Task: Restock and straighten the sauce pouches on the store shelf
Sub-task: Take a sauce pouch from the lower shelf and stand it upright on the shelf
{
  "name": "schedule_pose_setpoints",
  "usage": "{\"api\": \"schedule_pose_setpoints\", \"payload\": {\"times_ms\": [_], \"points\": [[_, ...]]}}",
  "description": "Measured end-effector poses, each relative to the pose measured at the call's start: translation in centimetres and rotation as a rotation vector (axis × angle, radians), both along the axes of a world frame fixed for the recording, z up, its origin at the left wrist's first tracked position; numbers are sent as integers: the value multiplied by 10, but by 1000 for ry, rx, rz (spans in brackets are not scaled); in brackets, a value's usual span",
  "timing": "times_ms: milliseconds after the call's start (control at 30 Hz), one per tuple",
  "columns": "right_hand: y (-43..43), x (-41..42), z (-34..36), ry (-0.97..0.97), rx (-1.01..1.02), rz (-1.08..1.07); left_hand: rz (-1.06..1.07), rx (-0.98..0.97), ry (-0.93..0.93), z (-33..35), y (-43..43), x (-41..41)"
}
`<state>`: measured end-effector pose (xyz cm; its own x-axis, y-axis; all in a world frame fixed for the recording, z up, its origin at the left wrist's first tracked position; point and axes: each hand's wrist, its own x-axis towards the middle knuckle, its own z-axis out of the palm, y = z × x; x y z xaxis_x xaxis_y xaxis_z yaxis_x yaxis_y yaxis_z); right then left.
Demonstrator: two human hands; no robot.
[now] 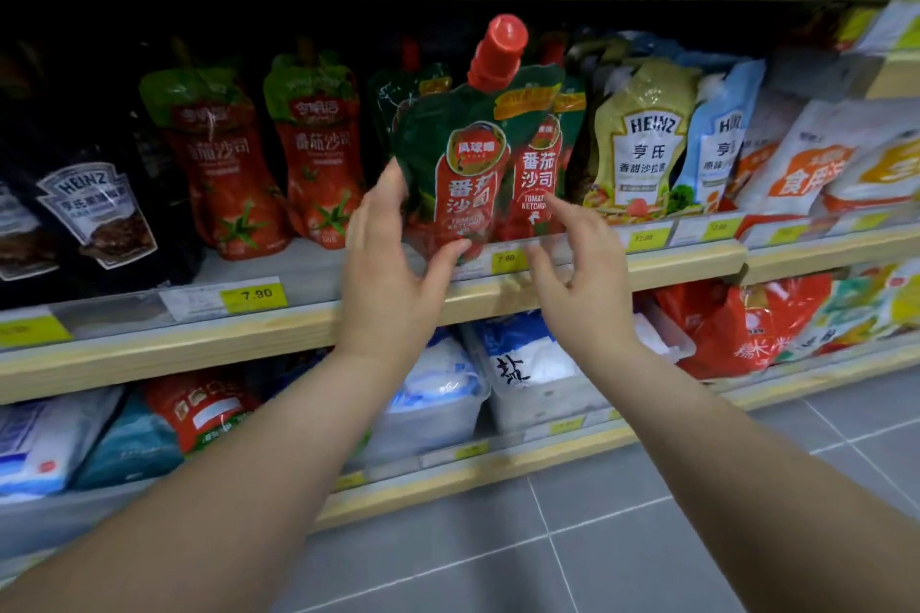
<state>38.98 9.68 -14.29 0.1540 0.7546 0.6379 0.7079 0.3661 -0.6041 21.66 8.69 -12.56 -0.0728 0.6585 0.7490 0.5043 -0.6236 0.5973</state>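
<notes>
A person's left hand [386, 274] grips a green-and-red tomato ketchup pouch [465, 159] at the front edge of the middle shelf [687, 264], thumb under its base and fingers along its left side. The pouch leans right (red cap [500, 47] uppermost) against a matching pouch [540, 174] behind it. The right hand [580, 284] hovers just beside it, fingers spread, holding nothing. Two red tomato-sauce pouches [271, 149] stand to the left, Heinz salad-dressing pouches [644, 139] to the right.

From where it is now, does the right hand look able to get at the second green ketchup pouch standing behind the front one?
Probably yes. The right hand is open, its fingertips close to the rear ketchup pouch, whose right side stands uncovered. The left hand holds the front pouch, tilted left.
</notes>
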Motion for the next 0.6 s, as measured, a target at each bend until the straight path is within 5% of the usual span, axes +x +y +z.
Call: {"api": "schedule_pose_setpoints", "payload": {"times_ms": [167, 600], "points": [[9, 0, -27, -295, -50, -56, 125, 18, 83, 5, 23, 0], [13, 0, -43, -308, 50, -73, 234, -323, 206, 5, 42, 5]]}}
